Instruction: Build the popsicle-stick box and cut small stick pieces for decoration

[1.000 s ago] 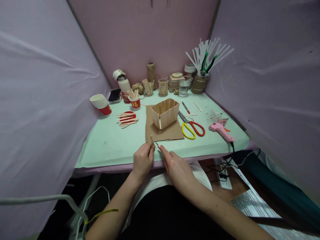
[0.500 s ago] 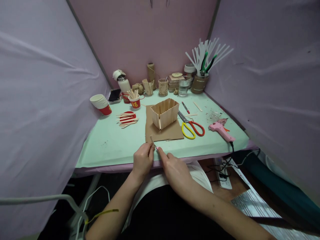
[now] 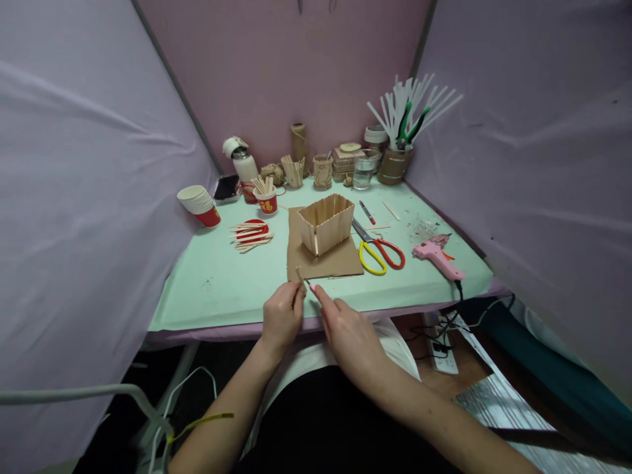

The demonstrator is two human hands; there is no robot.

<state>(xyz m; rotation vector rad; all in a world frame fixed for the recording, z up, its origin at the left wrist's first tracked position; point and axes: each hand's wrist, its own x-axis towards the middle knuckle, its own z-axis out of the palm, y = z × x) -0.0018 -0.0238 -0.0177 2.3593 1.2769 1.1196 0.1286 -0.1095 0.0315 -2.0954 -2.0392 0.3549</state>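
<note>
My left hand is closed around a short wooden craft stick, whose end sticks up past the fingers. My right hand grips a slim pink-handled knife, index finger stretched along it. Its thin dark blade points at the stick; whether the two touch is hard to tell. Both hands are at the table's front edge. Beyond them, an open box of wooden craft sticks stands on a cardboard sheet, with a narrow gap at its near corner.
Scissors and a pink glue gun lie at the right, near a marker. Loose craft sticks lie on a red piece at the left. Stacked paper cups and a glass of water stand farther back.
My right hand has shifted slightly with the knife, so more of its pink handle shows beside the stick. My left hand stays almost still.
</note>
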